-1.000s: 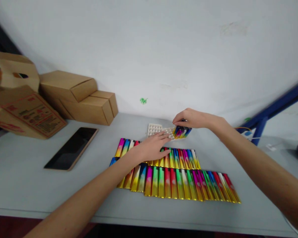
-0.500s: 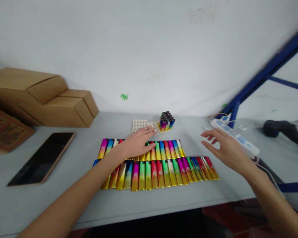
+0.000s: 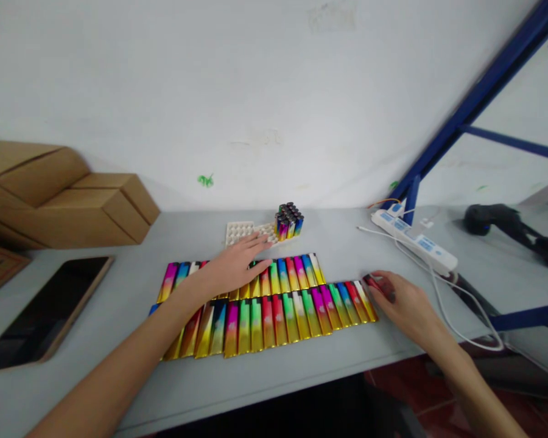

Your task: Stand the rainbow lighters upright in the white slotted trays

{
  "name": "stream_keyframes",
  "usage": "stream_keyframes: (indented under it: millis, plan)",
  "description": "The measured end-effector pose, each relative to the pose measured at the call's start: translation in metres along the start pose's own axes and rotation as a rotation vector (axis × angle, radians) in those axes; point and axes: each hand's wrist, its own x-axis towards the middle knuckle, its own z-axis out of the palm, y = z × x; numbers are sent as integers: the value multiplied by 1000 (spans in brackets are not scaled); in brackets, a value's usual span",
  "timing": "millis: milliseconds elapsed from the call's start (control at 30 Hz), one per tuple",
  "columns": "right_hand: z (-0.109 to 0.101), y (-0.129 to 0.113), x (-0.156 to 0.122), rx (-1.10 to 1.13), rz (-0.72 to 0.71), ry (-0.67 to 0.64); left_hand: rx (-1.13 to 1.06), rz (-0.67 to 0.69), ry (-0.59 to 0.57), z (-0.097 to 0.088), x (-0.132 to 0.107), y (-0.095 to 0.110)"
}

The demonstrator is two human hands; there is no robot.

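Glossy rainbow-coloured lighters [image 3: 274,310], rowed before the white tray [image 3: 240,232], are steadied by the flat, spread left hand [image 3: 235,267]; the end one is pinched by the right hand [image 3: 399,302], so lifting seems next.

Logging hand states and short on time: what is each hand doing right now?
Left hand: open, flat on the back row of lighters.
Right hand: fingers curled on the red lighter ending the front row; grip cannot be told.

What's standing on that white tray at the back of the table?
A tight cluster of upright lighters fills the right end of the white tray; its left cells show empty. The left hand covers the tray's near edge.
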Motion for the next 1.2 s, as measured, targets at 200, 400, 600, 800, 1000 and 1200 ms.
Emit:
stream_keyframes:
  millis: [200,400,600,800,1000,1200]
  plan:
    - [-15,-31,18,527,60,-141,0,16,14,1,0,-1]
    - [-25,-102,30,1013,-33,-481,11,42,27,1,-1,-2]
    - [-5,-152,56,1231,32,-579,22,55,62,3,-1,-2]
    - [20,-184,74,1333,109,-551,24,67,70,7,-1,-6]
    - [33,-187,73,1361,173,-634,19,85,92,10,-2,-7]
    - [38,-184,68,1363,200,-630,32,93,111,11,-1,-6]
